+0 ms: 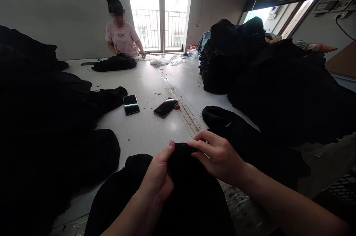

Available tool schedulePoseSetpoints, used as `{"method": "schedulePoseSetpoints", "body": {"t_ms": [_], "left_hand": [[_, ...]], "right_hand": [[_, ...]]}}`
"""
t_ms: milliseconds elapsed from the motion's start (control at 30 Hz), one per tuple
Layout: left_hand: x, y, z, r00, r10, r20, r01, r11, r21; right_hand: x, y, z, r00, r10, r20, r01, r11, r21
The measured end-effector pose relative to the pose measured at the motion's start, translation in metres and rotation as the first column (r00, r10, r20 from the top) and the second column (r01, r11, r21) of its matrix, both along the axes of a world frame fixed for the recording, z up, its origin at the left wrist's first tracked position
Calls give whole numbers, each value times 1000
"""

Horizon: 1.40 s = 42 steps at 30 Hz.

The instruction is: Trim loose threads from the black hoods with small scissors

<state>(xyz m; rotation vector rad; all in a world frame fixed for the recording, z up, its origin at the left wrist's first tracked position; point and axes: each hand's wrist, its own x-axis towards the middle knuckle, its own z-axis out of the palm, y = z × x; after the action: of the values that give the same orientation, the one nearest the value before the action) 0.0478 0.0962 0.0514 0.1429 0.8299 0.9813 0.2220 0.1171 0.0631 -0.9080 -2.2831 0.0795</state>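
A black garment point(191, 191) hangs over the near edge of the table in the middle. My left hand point(161, 171) grips its upper edge, thumb on top and the other fingers hidden behind the cloth. Just to the right, my right hand point(215, 154) is closed in a pinch at the same edge. A thin, light line, like a needle or thread, shows at its fingertips.
Black garments pile up at the left point(44, 117) and right point(278, 87). Two phones point(131, 105) point(166, 107) lie mid-table beside a small red object point(177, 107). Across the white table point(144, 128), a person point(122, 37) stands near another black garment point(114, 64).
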Motion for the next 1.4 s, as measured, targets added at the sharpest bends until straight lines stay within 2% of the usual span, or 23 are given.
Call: {"method": "schedulePoseSetpoints", "body": {"t_ms": [433,700,1000,1400], "left_hand": [[-2,-1,0,999,-24,22,24,1000,0],[-1,0,1,1000,16,7,-16,1000,-14],[-1,0,-4,1000,-13,15,12,998,54],[-1,-2,-4,1000,-28,13,27,998,56]], "right_hand": [[1,2,1,1000,22,11,-23,998,64],[4,2,7,996,31,-82,-33,999,-25],[-1,-1,2,1000,4,31,-4,1000,3],[2,0,2,998,15,59,-17,999,44]]}}
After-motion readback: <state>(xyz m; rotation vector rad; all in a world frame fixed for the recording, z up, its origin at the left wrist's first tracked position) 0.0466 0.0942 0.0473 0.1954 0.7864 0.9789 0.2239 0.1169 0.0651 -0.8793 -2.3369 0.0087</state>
